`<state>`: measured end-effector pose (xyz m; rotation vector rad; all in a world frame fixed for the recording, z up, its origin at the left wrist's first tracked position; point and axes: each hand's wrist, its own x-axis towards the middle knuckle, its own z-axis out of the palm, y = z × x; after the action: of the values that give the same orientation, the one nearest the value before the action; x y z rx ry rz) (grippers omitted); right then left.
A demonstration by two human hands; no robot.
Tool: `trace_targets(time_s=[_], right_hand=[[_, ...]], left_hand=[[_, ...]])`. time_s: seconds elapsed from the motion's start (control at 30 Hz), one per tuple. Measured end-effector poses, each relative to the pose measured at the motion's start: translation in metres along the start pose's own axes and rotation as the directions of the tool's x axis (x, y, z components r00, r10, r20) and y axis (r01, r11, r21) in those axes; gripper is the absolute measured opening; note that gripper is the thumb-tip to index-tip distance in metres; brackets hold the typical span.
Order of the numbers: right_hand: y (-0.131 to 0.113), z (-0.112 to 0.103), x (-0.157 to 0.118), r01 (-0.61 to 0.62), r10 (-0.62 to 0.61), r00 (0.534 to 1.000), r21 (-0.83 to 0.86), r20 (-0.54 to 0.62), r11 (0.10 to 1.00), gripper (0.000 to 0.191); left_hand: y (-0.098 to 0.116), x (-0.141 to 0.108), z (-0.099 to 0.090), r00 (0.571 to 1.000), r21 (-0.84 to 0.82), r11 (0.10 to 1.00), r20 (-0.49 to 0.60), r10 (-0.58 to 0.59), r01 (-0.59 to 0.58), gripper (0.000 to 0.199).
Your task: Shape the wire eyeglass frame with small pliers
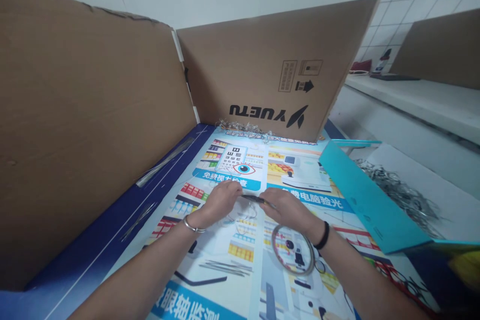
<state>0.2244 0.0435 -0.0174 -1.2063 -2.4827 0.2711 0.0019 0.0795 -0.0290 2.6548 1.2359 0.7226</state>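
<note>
Both hands meet over the printed poster (258, 160) that covers the work surface. My right hand (287, 206) is closed round a slim dark tool (255, 199), whose tip points left. My left hand (222, 202), wearing a silver bangle, is closed close to that tip; what it pinches is too small to make out. Thin wire loops show faintly below the hands. A coil of wire (275, 255) lies under my right wrist. Several short straight wires (227, 267) rest on the poster below my left hand.
Cardboard walls (262, 70) stand at the back and left (86, 125). Wire scraps (243, 126) lie along the back. At right, a turquoise box (371, 197) holds tangled metal strips (401, 195). Bundled wires (165, 162) lie left; red and black bands (403, 277) lie lower right.
</note>
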Motion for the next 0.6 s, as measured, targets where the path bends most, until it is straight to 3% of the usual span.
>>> trace_targets(time_s=[0.3,0.6], right_hand=[[-0.0002,-0.006,0.0008,-0.107,0.107,0.994,0.106,0.012,0.989,0.019],[0.0059,-0.0075,-0.0008,-0.085,0.104,0.989,0.173,-0.105,0.981,0.021]], left_hand=[[-0.0005,0.0007,-0.002,0.999,-0.133,0.991,-0.029,-0.014,0.01,0.015],[0.0001,-0.0003,-0.0054,0.99,-0.205,0.978,-0.143,0.018,-0.048,0.017]])
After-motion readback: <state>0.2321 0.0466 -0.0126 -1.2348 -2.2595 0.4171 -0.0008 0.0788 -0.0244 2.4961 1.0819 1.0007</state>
